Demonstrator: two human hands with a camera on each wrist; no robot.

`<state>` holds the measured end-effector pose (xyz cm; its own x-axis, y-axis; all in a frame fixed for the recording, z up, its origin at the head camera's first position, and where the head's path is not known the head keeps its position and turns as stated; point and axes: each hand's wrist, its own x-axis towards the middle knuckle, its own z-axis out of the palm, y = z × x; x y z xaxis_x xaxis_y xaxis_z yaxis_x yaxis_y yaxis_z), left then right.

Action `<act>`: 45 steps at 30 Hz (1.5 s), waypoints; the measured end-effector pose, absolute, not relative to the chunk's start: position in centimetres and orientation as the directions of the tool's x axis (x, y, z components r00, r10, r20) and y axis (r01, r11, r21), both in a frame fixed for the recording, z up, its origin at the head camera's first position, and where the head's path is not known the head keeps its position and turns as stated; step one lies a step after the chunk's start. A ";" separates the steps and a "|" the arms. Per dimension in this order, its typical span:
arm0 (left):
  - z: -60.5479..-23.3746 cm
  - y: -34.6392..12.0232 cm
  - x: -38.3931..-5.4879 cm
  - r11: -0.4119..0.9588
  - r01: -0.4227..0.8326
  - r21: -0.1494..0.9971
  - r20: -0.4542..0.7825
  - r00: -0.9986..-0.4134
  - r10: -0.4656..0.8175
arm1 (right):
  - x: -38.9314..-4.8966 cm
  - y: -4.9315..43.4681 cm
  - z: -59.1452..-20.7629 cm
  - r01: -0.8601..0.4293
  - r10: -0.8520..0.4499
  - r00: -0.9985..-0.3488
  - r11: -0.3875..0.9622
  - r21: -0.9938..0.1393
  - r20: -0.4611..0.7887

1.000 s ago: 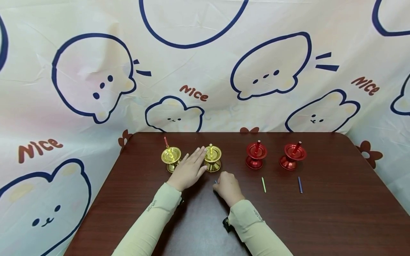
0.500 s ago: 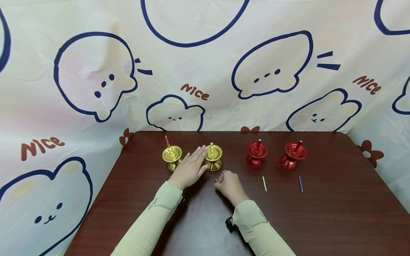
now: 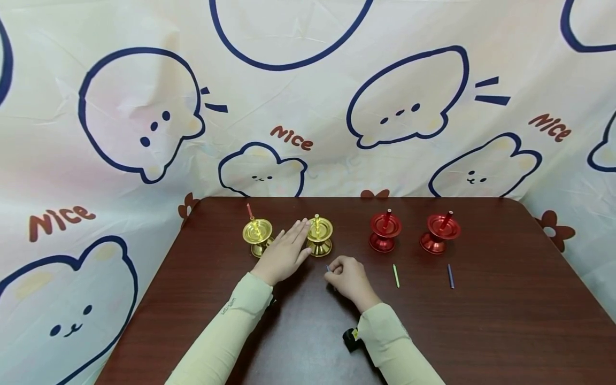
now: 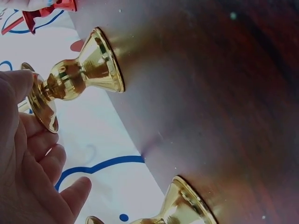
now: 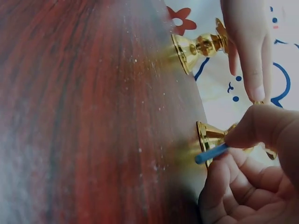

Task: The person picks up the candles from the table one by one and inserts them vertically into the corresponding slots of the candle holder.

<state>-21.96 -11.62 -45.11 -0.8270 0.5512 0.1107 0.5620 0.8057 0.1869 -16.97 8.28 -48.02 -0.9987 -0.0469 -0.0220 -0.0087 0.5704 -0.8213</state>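
My left hand [image 3: 286, 255] reaches to the second gold candle holder [image 3: 320, 247], its fingers nearly straight. In the left wrist view the thumb [image 4: 21, 85] is in front of that holder's dish [image 4: 43, 109] and the other fingers are behind its rim. In front of this holder my right hand [image 3: 351, 279] pinches a thin blue candle [image 5: 211, 154] between thumb and forefinger, one end sticking out. The first gold candle holder [image 3: 257, 235], partly behind the left hand, has a slim red candle [image 3: 250, 212] upright in it.
Two red candle holders [image 3: 385, 243] [image 3: 434, 244] stand further right on the dark wooden table [image 3: 481, 331]. In front of them lie a green candle [image 3: 396, 276] and another blue candle [image 3: 451, 276]. A printed cloth [image 3: 327, 96] hangs behind the table.
My right hand has shifted slightly right and turned, so its thumb and forefinger show more clearly with the blue candle at their tips. The left hand stays at the gold candle holder.
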 end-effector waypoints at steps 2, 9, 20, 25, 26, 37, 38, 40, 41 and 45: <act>-45.2 -11.7 -22.0 0.806 0.561 0.191 0.114 -0.828 0.549 | -17.0 8.5 -48.2 0.004 -0.033 -0.999 0.545 -0.839 -0.026; -45.2 -11.8 -22.0 0.804 0.562 0.194 0.121 -0.827 0.549 | -17.1 9.1 -48.5 0.030 0.005 -1.000 0.403 -0.915 -0.030; -45.1 -11.7 -22.0 0.804 0.560 0.201 0.109 -0.828 0.549 | -17.3 9.5 -49.1 0.076 0.030 -0.997 0.166 -0.983 -0.072; -45.1 -11.7 -22.0 0.805 0.557 0.205 0.107 -0.830 0.547 | -17.2 9.4 -49.0 0.062 -0.004 -0.998 0.044 -0.997 -0.062; -45.1 -11.7 -22.0 0.806 0.556 0.205 0.105 -0.831 0.547 | -17.1 9.4 -48.9 0.055 -0.010 -0.998 0.028 -0.998 -0.055; -45.1 -11.6 -22.0 0.809 0.551 0.202 0.101 -0.834 0.543 | -17.0 9.6 -48.7 0.011 -0.032 -0.999 -0.054 -0.998 -0.009; -45.1 -11.6 -22.0 0.810 0.550 0.203 0.100 -0.835 0.542 | -17.1 9.7 -48.7 0.001 -0.030 -1.000 -0.052 -0.999 0.000; -45.0 -11.6 -22.0 0.810 0.550 0.204 0.098 -0.834 0.542 | -17.2 9.7 -48.7 -0.019 -0.017 -1.000 -0.041 -0.999 0.020; -45.0 -11.6 -21.9 0.809 0.551 0.203 0.097 -0.834 0.544 | -17.2 9.7 -48.8 -0.029 -0.009 -1.000 -0.034 -0.999 0.029; -44.9 -11.6 -21.9 0.807 0.556 0.199 0.098 -0.831 0.548 | -17.4 9.8 -48.7 -0.061 0.032 -0.998 0.000 -0.998 0.061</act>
